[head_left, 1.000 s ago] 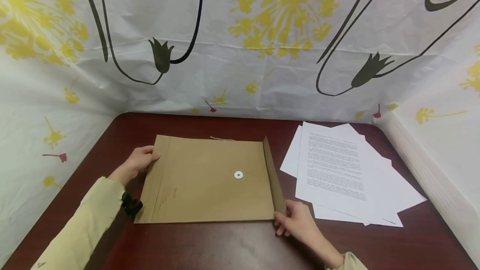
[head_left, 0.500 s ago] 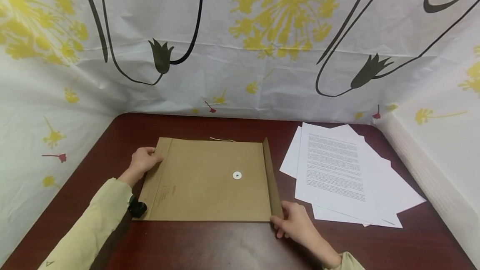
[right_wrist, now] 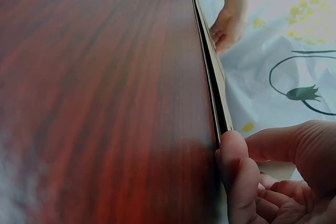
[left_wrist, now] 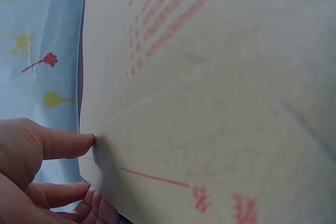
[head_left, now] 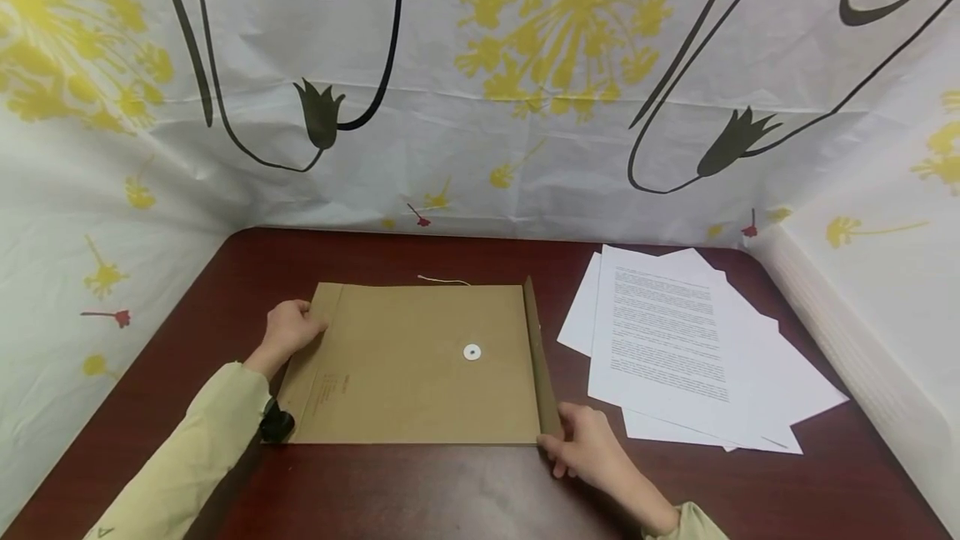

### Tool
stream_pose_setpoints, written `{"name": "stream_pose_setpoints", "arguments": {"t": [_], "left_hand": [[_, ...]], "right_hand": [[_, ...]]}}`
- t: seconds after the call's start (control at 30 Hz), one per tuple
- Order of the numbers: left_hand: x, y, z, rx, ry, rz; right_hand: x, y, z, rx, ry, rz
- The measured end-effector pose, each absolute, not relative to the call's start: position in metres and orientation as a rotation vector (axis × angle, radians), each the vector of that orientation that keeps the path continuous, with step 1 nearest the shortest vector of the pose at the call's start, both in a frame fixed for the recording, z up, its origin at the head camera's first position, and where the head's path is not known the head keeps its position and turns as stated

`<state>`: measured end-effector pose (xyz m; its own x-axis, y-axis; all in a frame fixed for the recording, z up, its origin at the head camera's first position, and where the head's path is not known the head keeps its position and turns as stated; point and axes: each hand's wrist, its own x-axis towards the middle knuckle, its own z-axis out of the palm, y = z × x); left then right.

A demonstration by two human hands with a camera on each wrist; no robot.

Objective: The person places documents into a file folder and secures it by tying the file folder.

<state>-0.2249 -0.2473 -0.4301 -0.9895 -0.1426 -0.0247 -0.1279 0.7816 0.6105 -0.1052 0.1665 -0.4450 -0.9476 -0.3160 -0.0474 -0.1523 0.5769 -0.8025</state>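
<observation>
A brown kraft paper document envelope (head_left: 412,373) lies crosswise on the table in the head view, with a white round button (head_left: 472,352) on its upper face. A pale string (head_left: 444,280) sticks out past its far edge. My left hand (head_left: 292,330) pinches the left edge between thumb and fingers; red print shows on the envelope (left_wrist: 210,93) in the left wrist view. At the near right corner my right hand (head_left: 596,444) grips the raised flap (head_left: 542,357). Seen from the right wrist, a dark gap runs along the envelope's near edge (right_wrist: 223,95).
Several overlapping sheets of printed paper (head_left: 667,340) lie fanned out on the right of the dark red wooden table (head_left: 420,490). A patterned white cloth (head_left: 480,157) hangs behind the table and along its sides.
The envelope's left end has come down slightly, and its left edge now looks flatter. My left hand has moved a little nearer and rightward with it. The right hand has shifted slightly left.
</observation>
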Motion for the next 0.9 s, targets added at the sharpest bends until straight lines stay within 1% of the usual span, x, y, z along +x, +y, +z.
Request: {"name": "stream_pose_setpoints", "arguments": {"t": [0.27,0.5,0.67,0.77,0.9], "left_hand": [[-0.223,-0.244,-0.433,0.113,-2.901,-0.921],[-0.221,-0.240,-0.429,0.138,-2.993,-0.839],[-0.217,-0.230,-0.425,0.136,-3.053,-0.809],[-0.215,-0.218,-0.420,0.072,-3.024,-0.805],[-0.214,-0.198,-0.412,-0.092,-2.950,-0.955]], "right_hand": [[-0.105,0.166,-0.445,-0.393,2.648,-1.274],[-0.104,0.167,-0.445,-0.411,2.665,-1.287],[-0.102,0.172,-0.443,-0.452,2.648,-1.329],[-0.102,0.178,-0.440,-0.475,2.627,-1.369],[-0.104,0.188,-0.434,-0.473,2.598,-1.416]]}}
